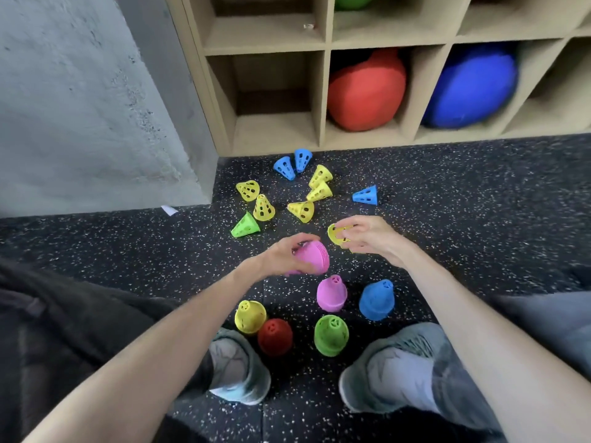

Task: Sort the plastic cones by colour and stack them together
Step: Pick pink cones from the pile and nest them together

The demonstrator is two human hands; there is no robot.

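Left hand: we see the left hand (pixel 289 254) near centre, fingers curled round a nested pink stack (pixel 311 259) held on its side, wide end toward 3 o'clock.
Right hand: the right hand (pixel 367 235), just at 2 o'clock of the left, pinches a yellow cone (pixel 337 235) by its rim; the two held pieces are close but apart.
Upright stacks: at 6 o'clock of the hands we count five standing on the floor (pixel 479 187): pink (pixel 332 294), blue (pixel 376 300), green (pixel 331 334), red (pixel 275 336), yellow (pixel 250 316). Red and yellow touch.
Loose cones: at 12 o'clock lie five yellow ones (pixel 300 211), one standing; two blue ones (pixel 292 164) against the shelf; a third blue (pixel 365 196) at 1 o'clock; one green (pixel 245 226) at 10 o'clock.
Shelf: a cubby shelf (pixel 323 91) at 12 o'clock holds a red ball (pixel 366 91) and a blue ball (pixel 470 87).
Shoes: our two shoes (pixel 236 367) flank the stacks at 6 o'clock.
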